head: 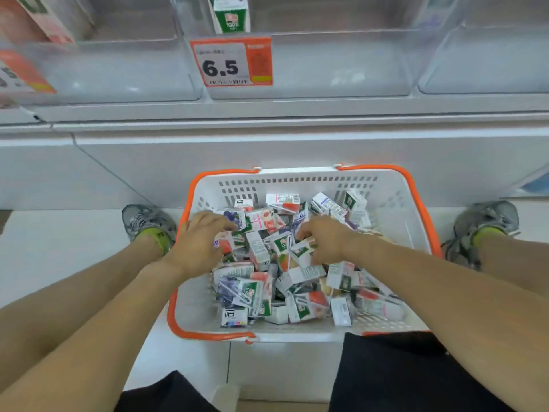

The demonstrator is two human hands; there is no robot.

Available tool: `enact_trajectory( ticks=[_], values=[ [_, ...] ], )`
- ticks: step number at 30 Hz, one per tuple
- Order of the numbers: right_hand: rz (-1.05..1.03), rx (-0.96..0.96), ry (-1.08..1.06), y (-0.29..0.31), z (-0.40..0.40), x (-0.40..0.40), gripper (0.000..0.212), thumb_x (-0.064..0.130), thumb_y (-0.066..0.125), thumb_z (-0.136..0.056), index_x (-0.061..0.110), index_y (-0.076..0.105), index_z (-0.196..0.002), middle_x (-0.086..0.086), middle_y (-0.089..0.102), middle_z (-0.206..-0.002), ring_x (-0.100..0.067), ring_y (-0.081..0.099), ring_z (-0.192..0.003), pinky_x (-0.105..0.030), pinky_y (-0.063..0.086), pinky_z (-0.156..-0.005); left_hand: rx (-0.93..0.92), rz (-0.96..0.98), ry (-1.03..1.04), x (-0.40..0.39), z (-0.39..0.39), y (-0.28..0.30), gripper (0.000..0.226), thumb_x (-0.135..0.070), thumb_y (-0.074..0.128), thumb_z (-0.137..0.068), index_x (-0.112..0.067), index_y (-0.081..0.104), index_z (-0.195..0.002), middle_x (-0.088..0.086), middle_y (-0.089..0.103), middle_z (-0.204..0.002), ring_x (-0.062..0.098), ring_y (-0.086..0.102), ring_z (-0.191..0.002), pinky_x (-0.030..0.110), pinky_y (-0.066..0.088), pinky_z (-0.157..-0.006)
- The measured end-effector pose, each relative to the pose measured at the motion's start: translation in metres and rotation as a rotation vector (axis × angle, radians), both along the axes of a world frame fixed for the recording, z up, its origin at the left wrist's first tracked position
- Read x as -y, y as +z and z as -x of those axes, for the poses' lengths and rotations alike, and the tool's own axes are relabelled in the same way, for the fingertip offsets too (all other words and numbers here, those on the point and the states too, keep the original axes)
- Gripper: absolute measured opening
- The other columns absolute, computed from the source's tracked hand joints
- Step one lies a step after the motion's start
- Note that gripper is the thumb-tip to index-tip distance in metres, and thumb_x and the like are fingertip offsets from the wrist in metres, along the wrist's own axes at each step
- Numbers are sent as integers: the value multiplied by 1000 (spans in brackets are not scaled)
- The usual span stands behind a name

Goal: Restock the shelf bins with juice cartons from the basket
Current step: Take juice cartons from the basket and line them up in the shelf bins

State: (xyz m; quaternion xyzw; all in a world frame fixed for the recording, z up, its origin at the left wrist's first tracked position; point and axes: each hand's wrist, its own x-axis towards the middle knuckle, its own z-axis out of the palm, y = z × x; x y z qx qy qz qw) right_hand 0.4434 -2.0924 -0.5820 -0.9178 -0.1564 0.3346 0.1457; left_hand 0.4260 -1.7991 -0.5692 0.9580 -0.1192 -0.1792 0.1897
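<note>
A white basket (pixel 392 191) with orange handles sits on the floor between my feet, filled with several small juice cartons (pixel 249 295) in a loose heap. My left hand (pixel 199 242) reaches into the basket's left side, its fingers curled over a carton (pixel 227 243) near a purple grape one. On the right of the heap, my right hand (pixel 325 242) has fingers and thumb curled round a green-and-white carton (pixel 303 251). Above are clear shelf bins (pixel 326 69); the middle one holds one upright green carton (pixel 232 17).
An orange price tag reading 6.5 (pixel 231 62) hangs on the middle bin's front. The left bin (pixel 124 69) holds a pink carton (pixel 38 22), and another clear bin (pixel 487 60) stands at the right. My shoes (pixel 148 223) flank the basket against the white shelf base (pixel 267 150).
</note>
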Motion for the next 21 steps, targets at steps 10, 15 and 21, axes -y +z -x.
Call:
enact_trajectory(
  ticks=[10, 15, 21],
  values=[
    [57, 53, 72, 4, 4, 1, 54, 40, 72, -86, 23, 57, -135, -3, 62, -125, -25, 59, -113, -38, 49, -94, -15, -313, -149, -21, -28, 6, 49, 5, 68, -79, -28, 71, -116, -1, 66, -122, 21, 57, -113, 37, 46, -95],
    [-279, -178, -182, 22, -3, 9, 39, 50, 67, -86, 17, 71, -108, -10, 73, -103, -29, 69, -93, -48, 55, -89, -35, -213, -64, -22, -27, 21, 38, -3, 76, -79, -23, 72, -111, -1, 65, -119, 20, 59, -108, 26, 46, -86],
    [-642, -342, -501, 61, -13, -2, 31, 30, 60, -96, 4, 59, -80, -10, 60, -73, -21, 59, -67, -35, 53, -66, 21, 128, 190, -17, -28, 71, 34, -23, 83, -77, -21, 65, -106, -7, 63, -112, 15, 59, -103, 26, 47, -84]
  ],
)
